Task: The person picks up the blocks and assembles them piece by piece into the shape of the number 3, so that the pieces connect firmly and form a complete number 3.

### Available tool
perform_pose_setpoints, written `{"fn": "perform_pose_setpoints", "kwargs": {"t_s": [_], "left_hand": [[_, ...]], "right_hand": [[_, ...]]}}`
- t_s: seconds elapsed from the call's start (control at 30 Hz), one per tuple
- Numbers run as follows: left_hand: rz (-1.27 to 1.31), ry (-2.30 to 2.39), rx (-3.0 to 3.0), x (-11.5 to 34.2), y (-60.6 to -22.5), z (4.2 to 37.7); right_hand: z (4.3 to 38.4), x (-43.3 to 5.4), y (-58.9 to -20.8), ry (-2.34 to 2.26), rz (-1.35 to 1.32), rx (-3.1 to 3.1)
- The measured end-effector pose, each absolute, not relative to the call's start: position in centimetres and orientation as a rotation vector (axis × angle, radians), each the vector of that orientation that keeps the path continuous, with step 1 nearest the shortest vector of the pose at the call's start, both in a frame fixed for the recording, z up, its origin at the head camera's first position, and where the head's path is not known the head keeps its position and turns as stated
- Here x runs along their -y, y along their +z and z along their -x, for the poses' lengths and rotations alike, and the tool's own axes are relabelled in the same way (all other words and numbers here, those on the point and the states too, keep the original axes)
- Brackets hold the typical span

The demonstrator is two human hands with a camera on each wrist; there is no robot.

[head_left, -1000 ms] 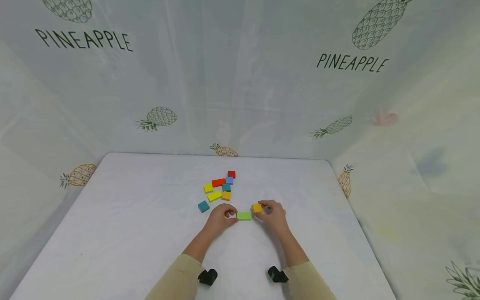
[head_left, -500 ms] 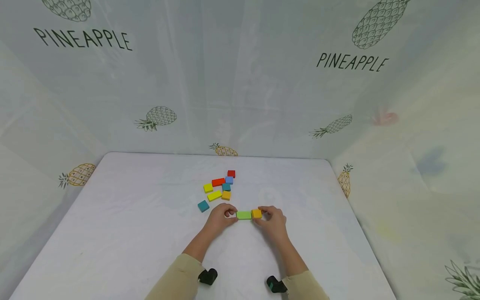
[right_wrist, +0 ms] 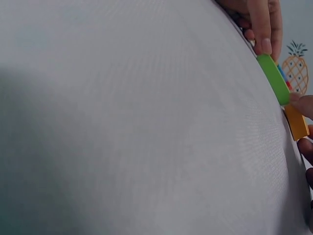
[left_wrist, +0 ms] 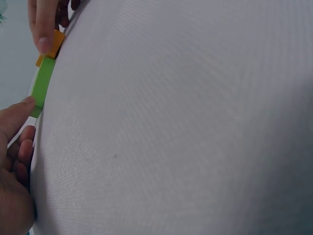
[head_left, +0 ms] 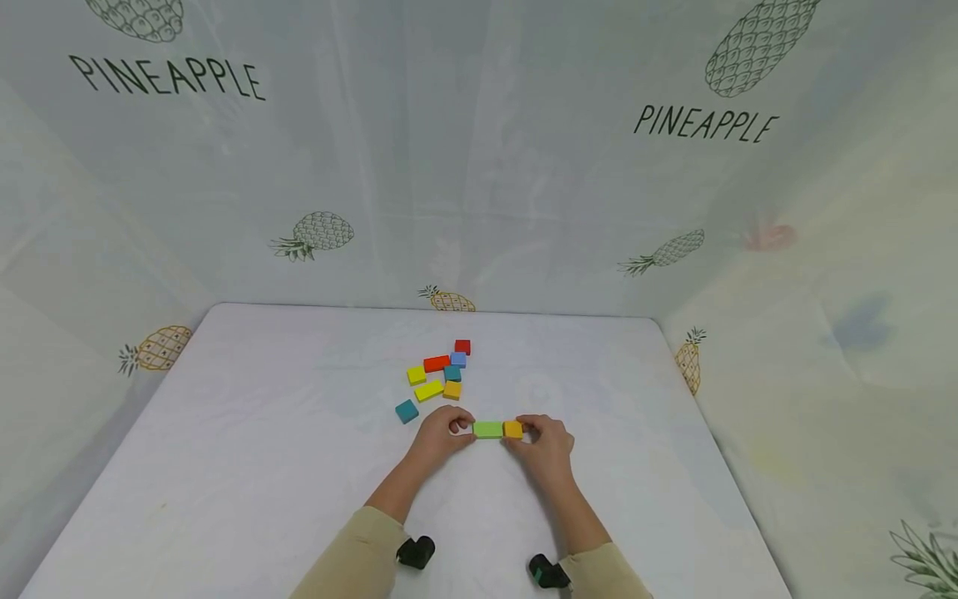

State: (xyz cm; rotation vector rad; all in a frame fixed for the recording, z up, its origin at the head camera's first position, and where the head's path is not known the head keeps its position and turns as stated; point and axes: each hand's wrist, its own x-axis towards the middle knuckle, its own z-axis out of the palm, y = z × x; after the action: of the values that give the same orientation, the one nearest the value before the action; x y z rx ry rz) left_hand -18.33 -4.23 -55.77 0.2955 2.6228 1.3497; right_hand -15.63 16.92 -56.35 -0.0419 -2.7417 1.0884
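Observation:
In the head view a light green rectangular block (head_left: pixel 488 430) lies on the white table, its long side running left to right. My left hand (head_left: pixel 440 437) pinches its left end between thumb and finger. Against the right end sits a shorter orange-yellow block (head_left: pixel 512 430), which my right hand (head_left: pixel 550 445) holds between thumb and fingers. The left wrist view shows the green block (left_wrist: pixel 44 81) end to end with the orange block (left_wrist: pixel 58 40). From the right wrist, the orange block (right_wrist: pixel 296 123) appears partly covered by my fingers, and the thumb reaches the joint between the blocks.
Beyond my left hand lies a loose group of blocks: teal (head_left: pixel 407 411), yellow (head_left: pixel 429 391), orange (head_left: pixel 452 390), red (head_left: pixel 437 364), blue (head_left: pixel 458 359) and others. The table's (head_left: pixel 262 466) far edge meets a pineapple-print curtain (head_left: pixel 479 166).
My right hand has brought the orange block down and toward me, level with the green block's right end and against it. My left hand and the other blocks have stayed in place.

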Motion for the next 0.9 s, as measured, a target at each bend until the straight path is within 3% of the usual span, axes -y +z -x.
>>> {"fn": "perform_pose_setpoints", "kwargs": {"t_s": [0.9], "left_hand": [[-0.295,1.344,-2.617,4.27,-55.70,18.33]], "right_hand": [[15.78,-16.45,-56.57,1.063,0.038,2.736]]}}
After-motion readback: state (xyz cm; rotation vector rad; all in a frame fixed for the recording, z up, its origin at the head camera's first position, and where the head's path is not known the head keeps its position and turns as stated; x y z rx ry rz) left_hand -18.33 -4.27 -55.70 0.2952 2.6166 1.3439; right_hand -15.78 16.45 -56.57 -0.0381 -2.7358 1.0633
